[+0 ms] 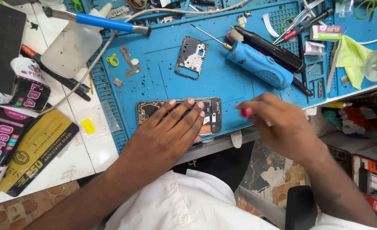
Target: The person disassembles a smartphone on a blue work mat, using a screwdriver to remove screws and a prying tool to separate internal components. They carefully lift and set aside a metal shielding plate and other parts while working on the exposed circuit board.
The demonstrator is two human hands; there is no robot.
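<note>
1. Head view: an opened phone lies on the blue work mat at the near edge of the counter, its long axis running left to right.
2. The left hand lies flat on the phone, fingers spread and released, pinning it rather than gripping; only the phone's left and right ends show.
3. The right hand hovers just right of the phone, blurred, fingers pinched around a small red-tipped tool that points left toward the phone's right end.
4. A blue electric screwdriver and a detached back frame lie farther off on the mat.
</note>
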